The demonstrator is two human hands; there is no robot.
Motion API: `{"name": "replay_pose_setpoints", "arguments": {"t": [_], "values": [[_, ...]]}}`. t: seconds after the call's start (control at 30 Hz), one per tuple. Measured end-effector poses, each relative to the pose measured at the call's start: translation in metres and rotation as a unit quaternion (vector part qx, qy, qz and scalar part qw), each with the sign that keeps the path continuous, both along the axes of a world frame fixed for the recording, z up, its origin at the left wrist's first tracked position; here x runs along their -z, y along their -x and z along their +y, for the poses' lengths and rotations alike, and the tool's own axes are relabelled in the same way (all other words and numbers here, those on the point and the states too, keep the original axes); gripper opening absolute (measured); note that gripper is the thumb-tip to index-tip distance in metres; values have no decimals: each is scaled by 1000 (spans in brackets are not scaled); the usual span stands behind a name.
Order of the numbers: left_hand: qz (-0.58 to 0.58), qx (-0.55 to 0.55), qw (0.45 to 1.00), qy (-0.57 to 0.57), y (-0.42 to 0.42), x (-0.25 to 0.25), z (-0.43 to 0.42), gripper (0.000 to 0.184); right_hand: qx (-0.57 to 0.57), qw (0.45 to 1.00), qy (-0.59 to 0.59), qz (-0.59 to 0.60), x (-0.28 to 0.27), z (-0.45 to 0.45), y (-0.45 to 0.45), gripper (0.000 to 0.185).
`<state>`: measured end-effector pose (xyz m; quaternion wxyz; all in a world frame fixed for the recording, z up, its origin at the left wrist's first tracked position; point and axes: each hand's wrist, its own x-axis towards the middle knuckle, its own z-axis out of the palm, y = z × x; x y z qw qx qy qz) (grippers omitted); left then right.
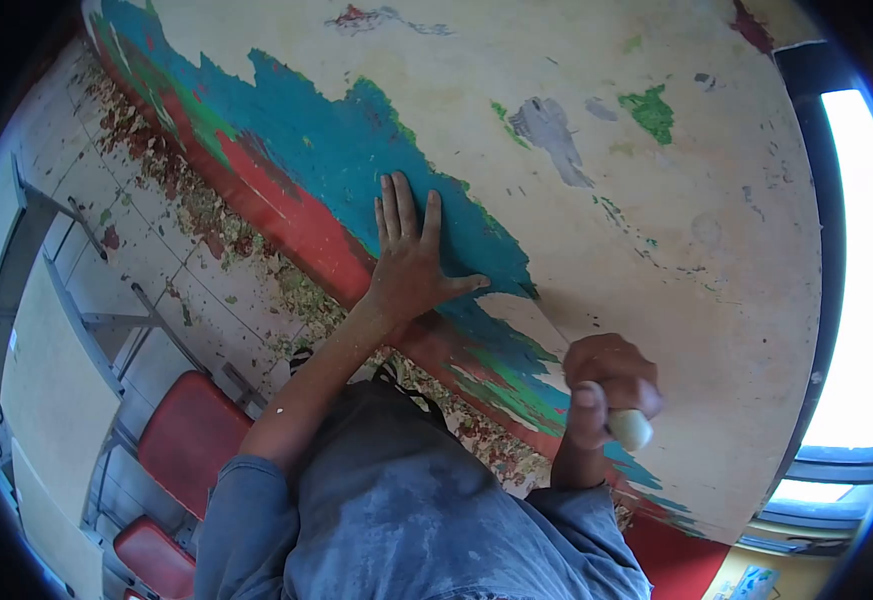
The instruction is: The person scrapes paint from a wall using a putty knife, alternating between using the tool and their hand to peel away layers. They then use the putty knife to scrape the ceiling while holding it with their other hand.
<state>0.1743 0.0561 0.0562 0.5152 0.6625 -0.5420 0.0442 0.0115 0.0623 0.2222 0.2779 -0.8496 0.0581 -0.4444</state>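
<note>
My left hand lies flat with fingers spread on the blue paint of the wall. To its lower right, my right hand is wrapped round a scraper. The scraper's pale, rounded handle end sticks out of the fist towards me. Its blade is thin and hard to make out, pointing at the ragged edge between the blue paint and bare beige wall. Along the wall's lower part runs a red band, worn through in places.
Paint flakes litter the tiled floor along the wall's foot. Chairs with red seats and pale-topped folding tables stand at left. A bright window with a dark frame is at right. Green and grey patches dot the wall.
</note>
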Motion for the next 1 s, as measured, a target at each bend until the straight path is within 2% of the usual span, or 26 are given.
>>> {"name": "replay_pose_setpoints", "arguments": {"t": [0.1,0.13,0.23,0.27,0.37,0.4,0.5,0.53,0.63,0.67,0.73,0.8,0.93,1.0], "values": [[-23,-2,1000,-17,-1,1,1,109,-105,984,60,-128,-17,4,5,18],[-27,-5,999,-18,-2,1,1,109,-124,982,30,-138,-15,2,9,20],[-46,-2,999,-23,-3,1,0,109,-129,990,16,-57,-6,3,1,19],[-53,-3,998,-28,-3,2,1,108,-131,989,52,-41,-14,4,3,18],[-64,-10,997,-28,-4,3,-1,108,-122,987,51,-96,-5,-1,11,17],[-67,-11,997,-26,-4,3,0,108,-117,987,17,-112,1,1,2,16],[-72,-15,997,-31,-3,3,0,108,-162,980,32,-115,-13,0,10,15],[-73,-16,997,-32,-4,3,0,108,-160,977,38,-138,-5,-4,12,16],[-74,-13,997,-36,-4,1,0,108,-6,999,22,-24,-2,13,2,23],[-71,-14,997,-40,-4,0,0,108,-62,995,32,-72,-1,8,12,22],[-67,-16,997,-47,-2,1,3,108,3,999,25,-21,2,4,18,23],[-69,-16,997,-38,-3,0,1,109,18,999,25,-27,3,4,18,23],[-59,-16,997,-39,-1,1,2,109,-101,988,25,-112,-11,2,16,22],[-60,-12,998,-36,-1,-1,2,109,-38,995,17,-96,3,4,-1,23]]}}
